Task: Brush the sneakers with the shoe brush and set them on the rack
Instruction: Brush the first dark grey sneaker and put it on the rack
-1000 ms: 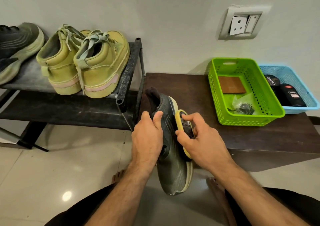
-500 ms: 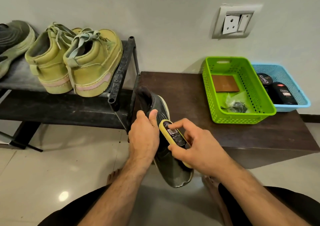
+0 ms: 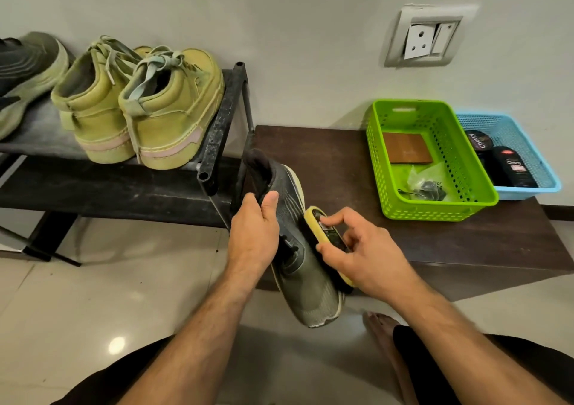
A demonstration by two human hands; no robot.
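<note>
My left hand grips a dark olive sneaker around its opening, toe pointing down toward me, in front of the dark wooden table. My right hand holds a yellow shoe brush against the sneaker's right side, bristles on the upper. On the black rack at left stand two yellow-green high-top sneakers heels toward me, and the matching dark olive sneaker lies at the far left edge.
A green basket on the table holds a brown card and a small plastic bag. Behind it a blue basket holds black polish containers. A wall socket sits above. My bare foot rests on the glossy tile floor.
My right hand slid the brush from the sole edge onto the sneaker's side and stroked along it. The sneaker tipped slightly; the view shifted a little.
</note>
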